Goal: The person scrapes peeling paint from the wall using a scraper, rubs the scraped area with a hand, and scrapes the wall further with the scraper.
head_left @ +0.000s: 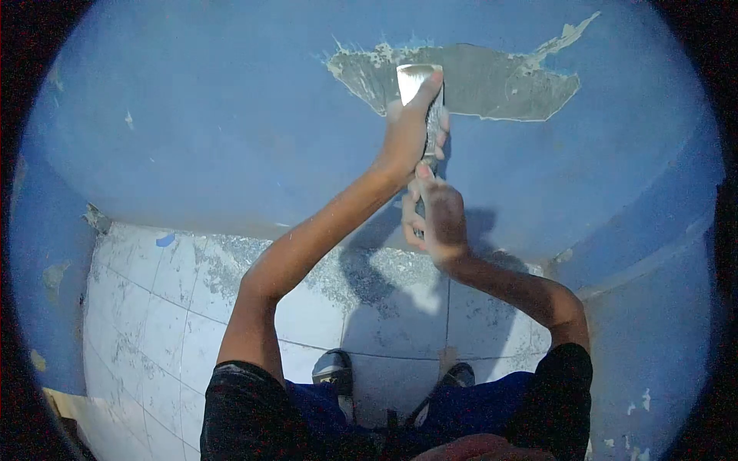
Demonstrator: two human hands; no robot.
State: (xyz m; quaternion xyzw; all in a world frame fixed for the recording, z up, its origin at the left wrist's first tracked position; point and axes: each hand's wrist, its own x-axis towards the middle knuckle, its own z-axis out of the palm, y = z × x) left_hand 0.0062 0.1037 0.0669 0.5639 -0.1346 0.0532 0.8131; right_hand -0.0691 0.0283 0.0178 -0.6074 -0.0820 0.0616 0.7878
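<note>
A scraper [419, 73] with a wide, shiny metal blade lies against the blue wall [254, 100], blade end up. Its blade overlaps a bare grey patch [500, 81] with ragged, peeling paint edges. My left hand [411, 127] is closed round the upper part of the tool, thumb pressed along the blade. Just below, my right hand [442, 211] wraps round the lower handle, thumb pointing up. Pale dust coats the fingers of both hands. Most of the handle is hidden behind them.
White floor tiles [307, 315] lie below, strewn with grey debris [369, 273] along the wall's foot. A blue paint chip [165, 240] rests at the left. My shoes [333, 369] stand near the wall. Another blue wall [653, 330] rises on the right, with chipped paint low down.
</note>
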